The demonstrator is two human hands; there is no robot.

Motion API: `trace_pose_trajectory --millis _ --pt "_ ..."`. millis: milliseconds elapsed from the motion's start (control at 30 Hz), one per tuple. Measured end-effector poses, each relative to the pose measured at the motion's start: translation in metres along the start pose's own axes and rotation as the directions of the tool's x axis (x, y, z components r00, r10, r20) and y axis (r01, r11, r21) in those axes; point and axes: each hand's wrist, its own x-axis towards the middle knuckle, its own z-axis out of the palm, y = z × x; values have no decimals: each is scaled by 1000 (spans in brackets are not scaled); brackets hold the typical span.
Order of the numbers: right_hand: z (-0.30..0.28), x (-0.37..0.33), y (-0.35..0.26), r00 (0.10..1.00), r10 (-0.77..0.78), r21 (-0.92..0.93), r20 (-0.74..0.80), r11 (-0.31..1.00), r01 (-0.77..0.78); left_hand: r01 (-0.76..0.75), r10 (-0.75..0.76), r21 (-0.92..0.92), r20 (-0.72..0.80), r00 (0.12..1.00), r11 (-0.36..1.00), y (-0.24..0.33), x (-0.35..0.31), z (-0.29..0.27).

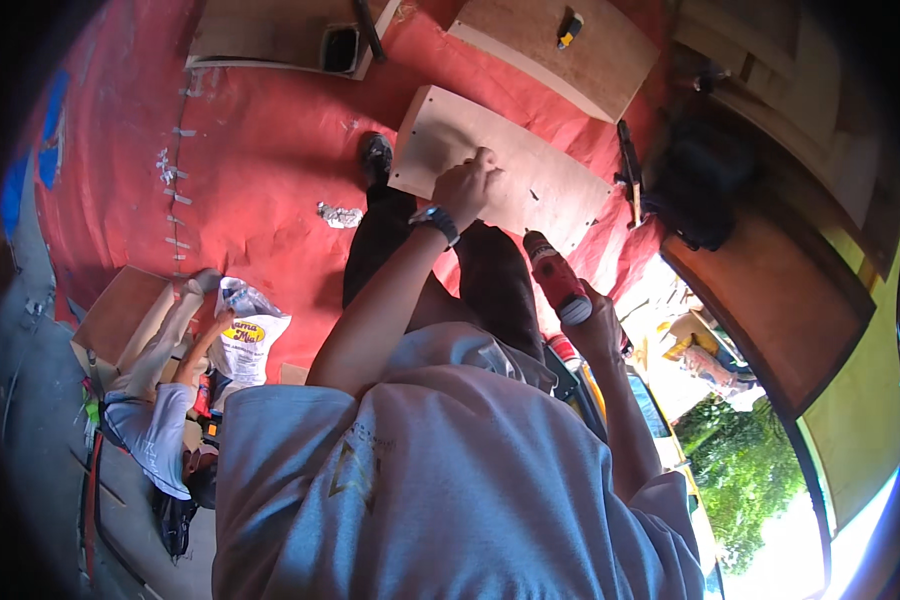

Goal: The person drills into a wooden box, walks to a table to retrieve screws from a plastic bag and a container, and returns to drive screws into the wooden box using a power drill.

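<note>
My left hand, with a dark watch on its wrist, is over a pale wooden box or panel. Its fingers are pinched together; whatever lies between them is too small to tell. Dark dots, likely screw heads, show at the panel's corners, and a small dark piece rests on its face. To the right, my right hand grips a red and black power drill. The drill's tip points up toward the panel's near edge, seemingly apart from it.
Red sheeting covers the floor. Farther off lie two wooden boxes, one bearing a yellow-black utility knife. A hammer-like tool lies right of the panel. At left, another person sits beside a white bag and a box.
</note>
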Motion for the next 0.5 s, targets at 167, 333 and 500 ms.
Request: trace_pose_trajectory --millis 167,333,500 --pt "7 1 37 999 -42 50 5 998 42 352 -398 -695 102 912 627 -42 -25 -7" --pt "7 6 44 989 -147 73 -17 986 148 377 -403 -925 358 842 -34 -33 -55 -55" --pt "8 8 37 976 -215 129 -20 968 216 290 -322 -935 344 882 -204 -32 -58 -59"
